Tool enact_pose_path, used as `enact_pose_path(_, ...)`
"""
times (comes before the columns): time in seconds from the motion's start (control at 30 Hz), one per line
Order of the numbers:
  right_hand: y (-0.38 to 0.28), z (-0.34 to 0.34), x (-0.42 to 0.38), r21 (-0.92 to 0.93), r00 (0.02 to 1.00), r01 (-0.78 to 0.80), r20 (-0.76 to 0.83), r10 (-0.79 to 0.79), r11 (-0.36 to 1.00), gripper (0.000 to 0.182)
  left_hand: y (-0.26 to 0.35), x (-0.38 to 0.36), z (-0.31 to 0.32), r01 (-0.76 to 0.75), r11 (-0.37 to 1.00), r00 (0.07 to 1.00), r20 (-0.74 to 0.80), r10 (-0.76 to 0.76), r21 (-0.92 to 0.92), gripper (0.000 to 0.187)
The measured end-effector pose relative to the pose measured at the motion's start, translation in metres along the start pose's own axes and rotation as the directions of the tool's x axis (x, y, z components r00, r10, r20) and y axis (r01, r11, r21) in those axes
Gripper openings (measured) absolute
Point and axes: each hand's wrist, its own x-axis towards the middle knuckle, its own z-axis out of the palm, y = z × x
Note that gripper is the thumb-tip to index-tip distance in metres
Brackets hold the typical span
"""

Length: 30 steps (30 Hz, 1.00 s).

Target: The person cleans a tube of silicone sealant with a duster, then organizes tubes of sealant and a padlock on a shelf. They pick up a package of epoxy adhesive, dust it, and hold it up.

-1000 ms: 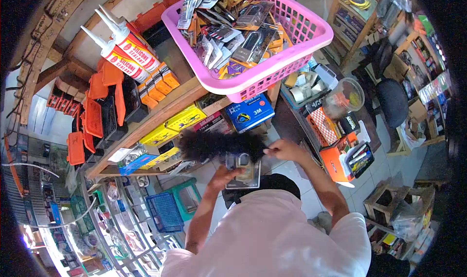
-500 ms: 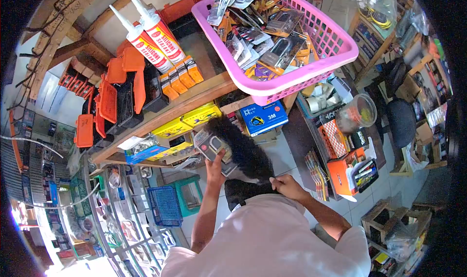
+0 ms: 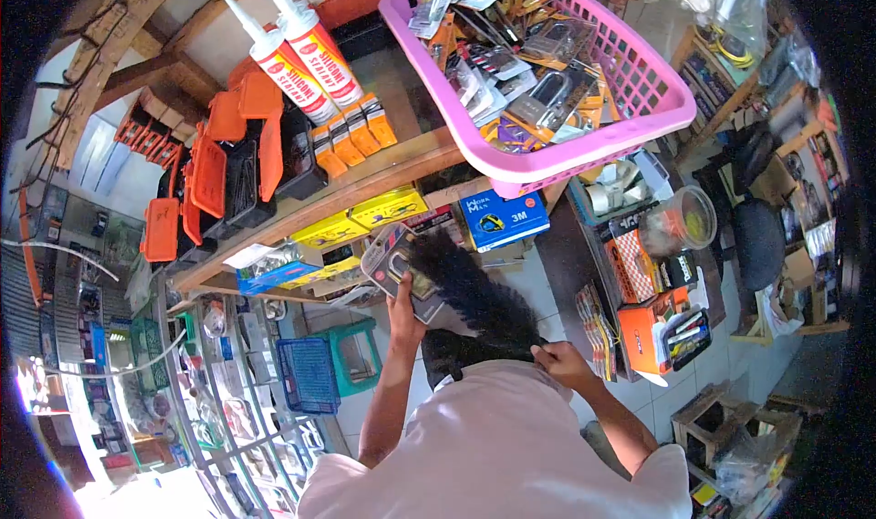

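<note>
Padlock pack (image 3: 422, 285): it is in the air, in front of the wooden shelf (image 3: 365, 186) and below its front edge, tilted, held by the left hand (image 3: 404, 314).
Left hand: it grips the pack by its near edge, and most of the face is free. This is a good hold for brushing, because the fingers do not cover much.
Duster (image 3: 484, 291): its black feathers overlap the right edge of the pack. Whether they press on it or only pass over it, one cannot tell.
Right hand (image 3: 561, 364): the fingers are closed at the near end of the duster, low beside the white shirt (image 3: 511, 437); the handle is mostly hidden.
Stroke: a light one probably serves best, from the held edge outward, while the left wrist turns the pack to show each face. Too strong a push could bend the card.
Yellow boxes (image 3: 388, 207): they sit below the front edge of the shelf, close behind the pack, so the feather tips may catch them.
Blue box (image 3: 506, 218): it is below the shelf's right end; it asks the same care.
Pink basket (image 3: 547, 165): it stands at the right end of the shelf, full of packs, its near rim beyond the front edge.
</note>
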Motion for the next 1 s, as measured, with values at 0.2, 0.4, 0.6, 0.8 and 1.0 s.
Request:
enact_pose_path(0.2,-0.042,0.010,0.021,0.091,0.994,-0.008,-0.108,0.018,0.996,0.049,-0.032,0.001,0.006,0.198,0.949,0.956,0.263,-0.131,-0.246,0.067)
enact_pose_path(0.4,-0.093,0.017,0.033,-0.048,0.983,0.105,-0.145,-0.111,0.993,0.053,-0.047,-0.002,0.015,0.139,0.968,0.944,0.324,-0.066,-0.210,0.066)
enact_pose_path(0.6,-0.071,0.010,0.009,-0.252,0.989,0.077,-0.101,-0.105,0.965,0.046,-0.012,0.011,0.013,0.256,0.897,0.926,0.358,-0.120,-0.361,0.054)
enact_pose_path(0.8,-0.077,0.001,-0.001,-0.229,0.999,0.039,-0.022,-0.045,0.973,0.048,-0.022,0.015,-0.008,0.239,0.877,0.879,0.477,-0.012,-0.416,0.052)
enact_pose_path(1.0,-0.088,0.041,0.062,-0.127,0.985,0.168,-0.019,-0.172,0.978,0.053,-0.031,-0.009,0.023,0.147,0.941,0.929,0.369,-0.026,-0.305,0.067)
